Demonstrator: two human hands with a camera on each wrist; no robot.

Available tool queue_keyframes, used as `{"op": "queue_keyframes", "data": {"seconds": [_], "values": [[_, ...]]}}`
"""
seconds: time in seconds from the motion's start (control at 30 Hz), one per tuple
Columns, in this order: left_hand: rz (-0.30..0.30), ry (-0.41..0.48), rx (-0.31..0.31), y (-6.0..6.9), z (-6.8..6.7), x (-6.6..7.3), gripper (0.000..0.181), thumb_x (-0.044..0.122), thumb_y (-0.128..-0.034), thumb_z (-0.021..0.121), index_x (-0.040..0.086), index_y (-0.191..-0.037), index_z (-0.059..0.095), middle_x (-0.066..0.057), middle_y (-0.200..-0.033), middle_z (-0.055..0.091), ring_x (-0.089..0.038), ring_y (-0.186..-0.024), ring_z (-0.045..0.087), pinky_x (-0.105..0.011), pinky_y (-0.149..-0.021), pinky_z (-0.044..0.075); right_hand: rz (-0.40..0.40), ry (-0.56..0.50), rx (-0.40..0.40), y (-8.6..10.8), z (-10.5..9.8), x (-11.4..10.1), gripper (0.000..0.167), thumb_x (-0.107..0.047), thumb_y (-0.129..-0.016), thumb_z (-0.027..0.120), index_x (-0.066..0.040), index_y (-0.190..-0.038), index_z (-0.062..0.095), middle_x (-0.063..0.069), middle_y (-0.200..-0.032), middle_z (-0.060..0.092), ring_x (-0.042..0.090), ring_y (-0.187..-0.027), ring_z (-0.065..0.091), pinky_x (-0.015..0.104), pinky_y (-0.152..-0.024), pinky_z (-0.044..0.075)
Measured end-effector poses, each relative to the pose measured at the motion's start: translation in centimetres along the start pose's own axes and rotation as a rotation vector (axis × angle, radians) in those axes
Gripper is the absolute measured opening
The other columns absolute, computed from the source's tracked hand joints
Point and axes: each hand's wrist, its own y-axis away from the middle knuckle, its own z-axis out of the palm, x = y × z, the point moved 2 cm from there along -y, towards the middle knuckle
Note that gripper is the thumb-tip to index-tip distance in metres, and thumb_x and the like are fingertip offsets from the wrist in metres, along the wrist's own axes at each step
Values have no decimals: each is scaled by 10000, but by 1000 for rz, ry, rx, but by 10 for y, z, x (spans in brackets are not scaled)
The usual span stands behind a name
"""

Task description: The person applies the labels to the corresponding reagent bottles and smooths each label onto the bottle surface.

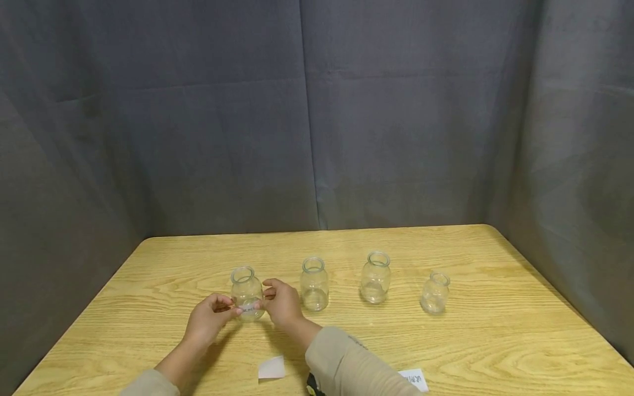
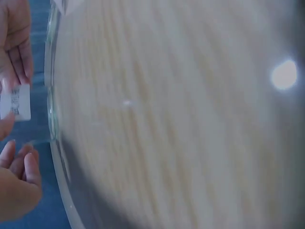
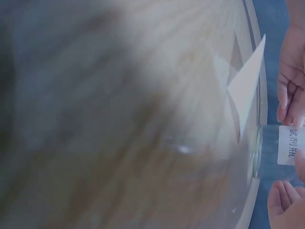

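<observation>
A clear glass jar (image 1: pixel 244 287) stands upright at the left of the row. My left hand (image 1: pixel 205 320) is at its left side, thumb and forefinger on the left end of a white printed label (image 1: pixel 249 309) at the jar's front. On the jar's right, my right hand (image 1: pixel 284 303) has its thumb on the label's other end, the other fingers bent beside the glass. Dark characters show on the label (image 3: pixel 287 145) in the right wrist view. In the left wrist view, both thumbs touch the label (image 2: pixel 20 102). Whether it sticks to the glass, I cannot tell.
To the right stand more glass jars (image 1: pixel 314 289), (image 1: pixel 375 283) and a smaller jar (image 1: pixel 435 294). Nearer lie a blank white paper (image 1: pixel 272 368) and another printed label (image 1: pixel 415 379). A black and yellow object (image 1: pixel 313 385) is partly under my right sleeve. Grey curtains surround the table.
</observation>
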Motion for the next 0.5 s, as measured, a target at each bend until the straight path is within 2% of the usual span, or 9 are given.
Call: {"op": "queue_keyframes", "data": {"seconds": [0.2, 0.33, 0.5], "values": [[54, -33, -42, -8, -4, -1, 551, 220, -713, 698, -27, -1146, 463, -123, -996, 545, -260, -917, 516, -330, -750, 457, 9, 27, -58, -6, 0, 1, 438, -76, -681, 696, 4, -1091, 565, 116, -916, 609, 233, -861, 565, 263, -681, 477], [76, -19, -81, -11, -5, -2, 516, 211, -718, 694, -30, -1117, 474, -143, -1044, 533, -291, -960, 506, -344, -768, 453, 14, 17, -96, -9, -1, 4, 436, -108, -683, 698, 15, -1078, 562, 150, -976, 605, 262, -911, 566, 289, -717, 477], [85, 9, -92, -13, -4, -2, 445, 156, -700, 704, -21, -1048, 491, -140, -1027, 569, -296, -966, 522, -338, -760, 460, 21, 32, -138, -10, -2, 7, 458, -141, -688, 693, 36, -1088, 556, 146, -1016, 599, 248, -941, 564, 284, -750, 465]]}}
